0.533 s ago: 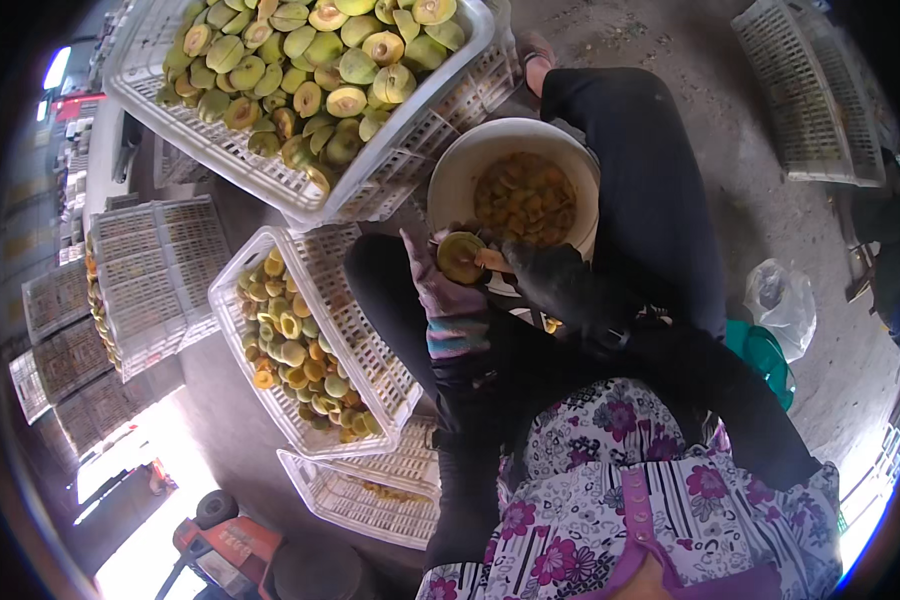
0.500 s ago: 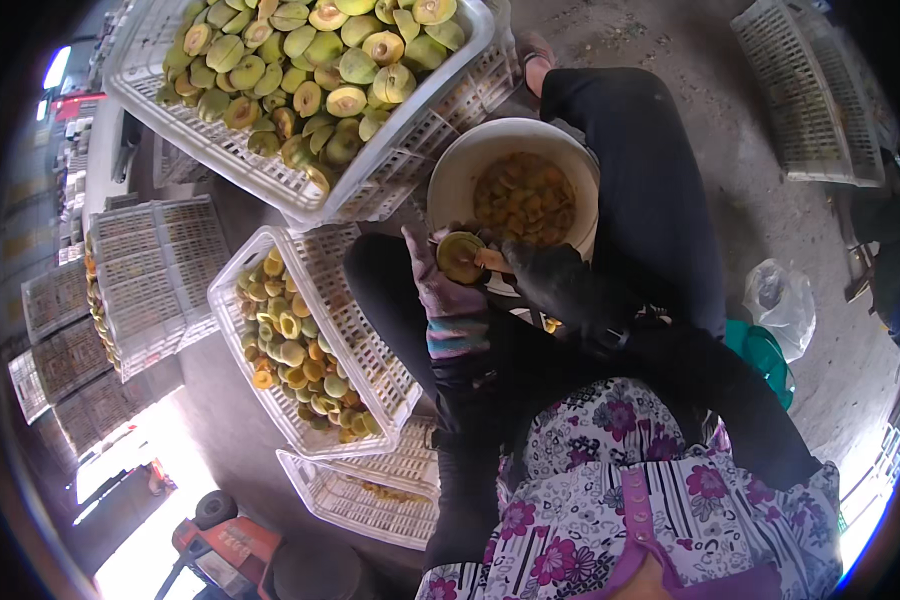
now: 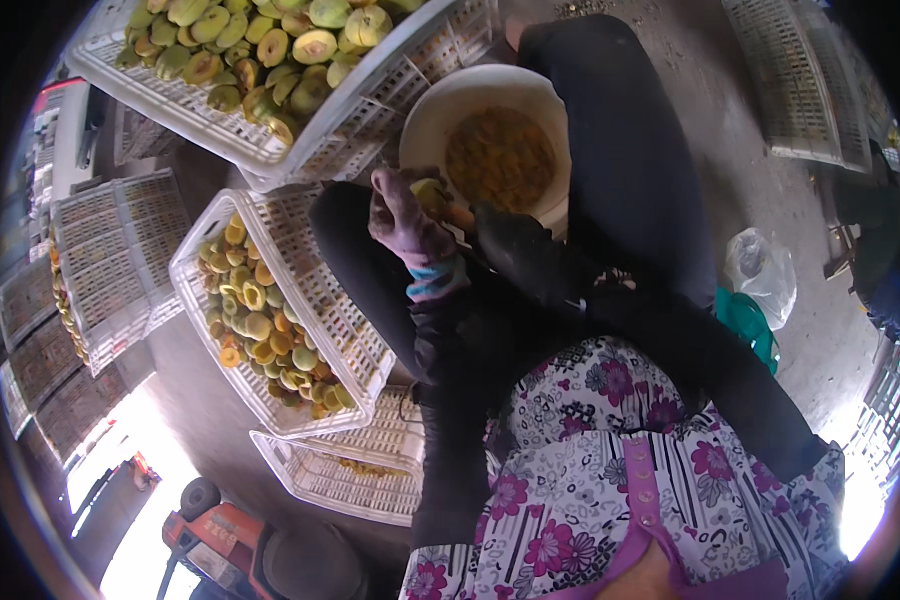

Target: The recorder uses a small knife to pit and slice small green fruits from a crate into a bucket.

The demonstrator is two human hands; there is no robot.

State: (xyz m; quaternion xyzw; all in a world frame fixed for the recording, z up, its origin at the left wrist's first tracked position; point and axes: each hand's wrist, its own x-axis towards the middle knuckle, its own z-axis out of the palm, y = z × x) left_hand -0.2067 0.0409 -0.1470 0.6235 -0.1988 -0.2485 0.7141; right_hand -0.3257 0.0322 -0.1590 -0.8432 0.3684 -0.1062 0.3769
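My left hand (image 3: 402, 218), in a pinkish-purple glove with a teal-striped cuff, is closed round a halved green fruit (image 3: 429, 197) beside the bucket's near left rim. Close against it is my right hand (image 3: 515, 243), in a black glove with its fingers closed. A short orange-brown piece (image 3: 459, 217) juts from the right hand to the fruit; I cannot tell whether it is a tool or a bare fingertip. Between my legs stands a white bucket (image 3: 422, 120), holding brownish-orange fruit pieces (image 3: 500, 160).
A white crate (image 3: 345, 98) heaped with halved green fruits stands at the far left. Nearer, another white crate (image 3: 345, 318) holds hollowed halves, above a third crate (image 3: 310, 485). Stacked crates (image 3: 120, 250) stand left. Rightward lie a clear plastic bag (image 3: 763, 275) and green object (image 3: 748, 325).
The whole view has shifted, so things sit higher and more to the left. My left hand has turned and its fingers have curled over the fruit half, whose cut face shows less.
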